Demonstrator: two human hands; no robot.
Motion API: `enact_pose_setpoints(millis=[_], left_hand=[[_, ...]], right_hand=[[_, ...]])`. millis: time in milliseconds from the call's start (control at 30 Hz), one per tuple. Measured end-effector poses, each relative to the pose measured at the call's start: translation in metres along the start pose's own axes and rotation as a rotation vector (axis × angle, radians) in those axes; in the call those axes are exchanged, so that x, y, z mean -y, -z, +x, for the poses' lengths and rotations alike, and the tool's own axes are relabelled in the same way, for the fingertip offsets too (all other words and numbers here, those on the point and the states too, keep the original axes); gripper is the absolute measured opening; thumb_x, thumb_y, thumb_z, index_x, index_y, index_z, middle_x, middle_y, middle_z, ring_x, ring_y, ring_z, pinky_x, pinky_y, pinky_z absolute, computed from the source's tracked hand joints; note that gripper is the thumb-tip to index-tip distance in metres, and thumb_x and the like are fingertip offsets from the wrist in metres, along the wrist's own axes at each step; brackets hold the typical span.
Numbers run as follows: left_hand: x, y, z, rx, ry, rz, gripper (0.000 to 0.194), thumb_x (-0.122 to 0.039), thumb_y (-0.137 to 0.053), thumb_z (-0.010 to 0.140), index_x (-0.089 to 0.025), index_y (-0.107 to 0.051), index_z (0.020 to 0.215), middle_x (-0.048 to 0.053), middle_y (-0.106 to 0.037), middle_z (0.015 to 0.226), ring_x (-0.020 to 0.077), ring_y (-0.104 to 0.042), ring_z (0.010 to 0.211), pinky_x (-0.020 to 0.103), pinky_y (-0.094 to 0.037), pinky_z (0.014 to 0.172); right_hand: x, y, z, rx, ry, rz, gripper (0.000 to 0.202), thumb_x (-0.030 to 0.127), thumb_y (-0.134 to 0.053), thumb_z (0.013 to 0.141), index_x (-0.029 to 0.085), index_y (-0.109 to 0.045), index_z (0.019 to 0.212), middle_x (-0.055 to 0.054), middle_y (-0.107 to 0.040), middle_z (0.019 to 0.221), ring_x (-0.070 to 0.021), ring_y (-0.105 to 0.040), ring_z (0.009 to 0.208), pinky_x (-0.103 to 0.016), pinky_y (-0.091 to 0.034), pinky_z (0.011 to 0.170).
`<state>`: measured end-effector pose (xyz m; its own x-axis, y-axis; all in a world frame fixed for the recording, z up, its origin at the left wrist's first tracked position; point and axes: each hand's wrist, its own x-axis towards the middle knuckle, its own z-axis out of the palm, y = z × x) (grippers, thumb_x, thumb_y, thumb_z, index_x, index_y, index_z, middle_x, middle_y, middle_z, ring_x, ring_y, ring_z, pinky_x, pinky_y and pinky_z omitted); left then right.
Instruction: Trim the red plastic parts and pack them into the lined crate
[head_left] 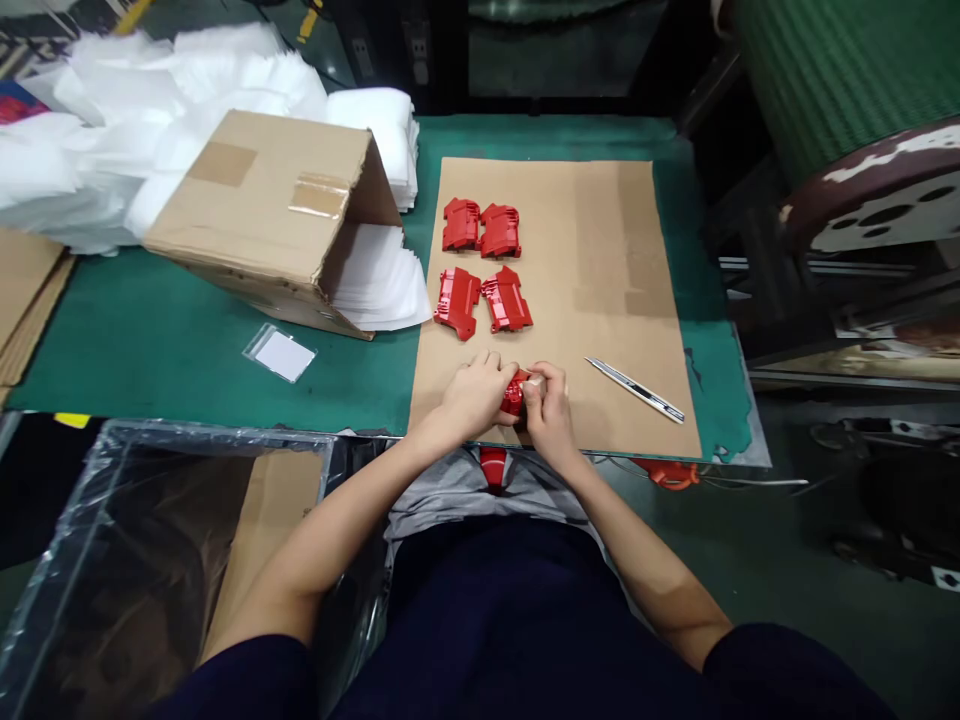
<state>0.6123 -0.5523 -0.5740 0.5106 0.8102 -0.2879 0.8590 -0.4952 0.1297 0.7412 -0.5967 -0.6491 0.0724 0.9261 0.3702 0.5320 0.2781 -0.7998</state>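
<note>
Near the front edge of a brown cardboard sheet (615, 260), my left hand (478, 394) grips a small red part (514, 394) from its left side. My right hand (550, 408) is closed at the part's right side, pinching a small pale object (534, 384) that I cannot make out against it. Several red plastic parts lie beyond my hands in two rows: one (460, 224) beside another (500, 231) at the back, and one (457, 301) beside another (507, 299) in front. To the right of my hands lies a slim silver cutter knife (634, 389).
An open cardboard box (262, 200) on its side holds white foam sheets (381, 278). A clear bag with a white card (280, 353) lies on the green table (180, 350). White foam piles stand behind. A plastic-lined bin (135, 560) is at the lower left.
</note>
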Motion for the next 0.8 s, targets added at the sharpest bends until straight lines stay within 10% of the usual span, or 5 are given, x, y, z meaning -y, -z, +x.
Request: enact_pose_setpoints(millis=[200, 367, 567, 800], left_hand=[[0.002, 0.007, -0.001, 0.041, -0.004, -0.029, 0.068, -0.045, -0.078, 0.07, -0.012, -0.054, 0.125, 0.017, -0.06, 0.117, 0.0325, -0.053, 0.115, 0.041, -0.049, 0.092], [0.004, 0.015, 0.002, -0.134, 0.093, -0.269, 0.066, -0.046, -0.079, 0.068, -0.014, -0.058, 0.121, 0.016, -0.064, 0.112, 0.032, -0.057, 0.111, 0.044, -0.045, 0.096], [-0.083, 0.005, 0.002, -0.408, -0.024, -0.84, 0.067, -0.055, -0.067, 0.076, -0.02, -0.051, 0.131, 0.012, -0.059, 0.123, 0.0283, -0.053, 0.117, 0.047, -0.039, 0.106], [-0.194, -0.081, 0.003, 0.243, -0.193, -1.043, 0.054, -0.044, -0.027, 0.096, -0.018, -0.05, 0.137, 0.013, -0.046, 0.143, 0.0224, -0.041, 0.137, 0.037, -0.029, 0.117]], right_hand=[[-0.003, 0.018, 0.032, 0.212, 0.083, -0.202, 0.03, 0.029, -0.033, 0.098, 0.018, -0.052, 0.12, -0.013, -0.065, 0.111, -0.0256, -0.061, 0.096, -0.04, -0.044, 0.084], [-0.007, 0.045, 0.037, 0.141, 0.041, -0.222, 0.038, 0.031, -0.029, 0.099, 0.018, -0.058, 0.119, -0.015, -0.064, 0.116, -0.0267, -0.059, 0.109, -0.044, -0.046, 0.094], [0.01, 0.087, -0.04, -0.065, -0.169, 0.424, 0.068, 0.065, -0.035, 0.094, 0.024, -0.032, 0.148, -0.012, -0.041, 0.15, -0.0238, -0.038, 0.139, -0.042, -0.032, 0.115], [-0.027, 0.163, -0.157, -0.811, -0.852, 0.492, 0.094, 0.058, -0.085, 0.056, 0.025, -0.045, 0.134, -0.012, -0.057, 0.13, -0.029, -0.06, 0.113, -0.047, -0.047, 0.101]])
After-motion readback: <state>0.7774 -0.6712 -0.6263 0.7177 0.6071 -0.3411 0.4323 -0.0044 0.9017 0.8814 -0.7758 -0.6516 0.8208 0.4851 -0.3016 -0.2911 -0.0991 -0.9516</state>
